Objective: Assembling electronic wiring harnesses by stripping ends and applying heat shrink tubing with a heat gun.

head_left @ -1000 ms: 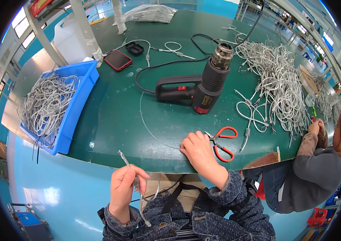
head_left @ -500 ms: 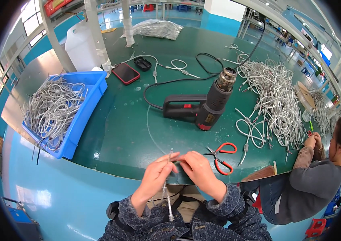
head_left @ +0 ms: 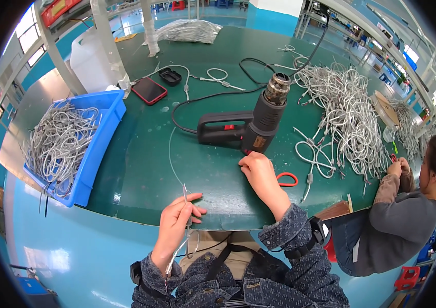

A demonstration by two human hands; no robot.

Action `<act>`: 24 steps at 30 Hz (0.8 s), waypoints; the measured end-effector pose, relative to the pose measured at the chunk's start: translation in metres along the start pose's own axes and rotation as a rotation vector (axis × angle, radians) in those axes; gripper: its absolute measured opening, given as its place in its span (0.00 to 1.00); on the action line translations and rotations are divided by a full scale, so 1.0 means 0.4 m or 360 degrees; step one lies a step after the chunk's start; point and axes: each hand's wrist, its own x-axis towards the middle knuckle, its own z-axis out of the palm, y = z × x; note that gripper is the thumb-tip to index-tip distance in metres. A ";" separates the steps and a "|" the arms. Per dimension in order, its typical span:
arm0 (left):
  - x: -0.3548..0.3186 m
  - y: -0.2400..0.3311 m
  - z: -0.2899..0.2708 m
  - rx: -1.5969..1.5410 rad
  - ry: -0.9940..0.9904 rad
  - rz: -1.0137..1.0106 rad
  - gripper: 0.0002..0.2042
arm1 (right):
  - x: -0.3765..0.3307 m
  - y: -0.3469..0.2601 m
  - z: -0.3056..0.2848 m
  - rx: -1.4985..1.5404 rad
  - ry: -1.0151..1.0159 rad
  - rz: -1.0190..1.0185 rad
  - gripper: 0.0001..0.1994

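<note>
My left hand [head_left: 178,222] pinches a thin grey cable [head_left: 171,156] at the near edge of the green table [head_left: 141,169]; the cable's end sticks up between the fingers and its tail hangs down toward my lap. The cable arcs away across the table toward the heat gun. My right hand [head_left: 258,172] lies fingers down on the table just in front of the black heat gun [head_left: 251,126]. It covers most of the red-handled scissors [head_left: 287,179], and I cannot tell whether it grips them.
A blue bin [head_left: 102,134] of grey cables sits at the left. A big pile of grey cables [head_left: 346,115] lies at the right. A phone [head_left: 148,90], a black case and a white jug [head_left: 92,59] stand farther back. Another person [head_left: 405,215] works at the right.
My hands were together at the table edge holding the cable; my right hand has since let go and moved forward onto the scissors near the heat gun. My left hand keeps the cable.
</note>
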 end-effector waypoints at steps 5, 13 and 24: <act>-0.024 0.015 -0.001 0.0032 -0.0153 -0.0089 0.17 | -0.024 0.019 -0.023 0.0062 0.0012 0.0082 0.07; -0.056 0.048 0.057 -0.0065 -0.0485 -0.0083 0.17 | -0.149 -0.220 -0.097 0.1415 -0.0396 0.0332 0.06; -0.078 0.102 0.087 0.0269 -0.0761 0.0187 0.09 | -0.184 -0.258 -0.162 0.2176 -0.0649 0.0734 0.06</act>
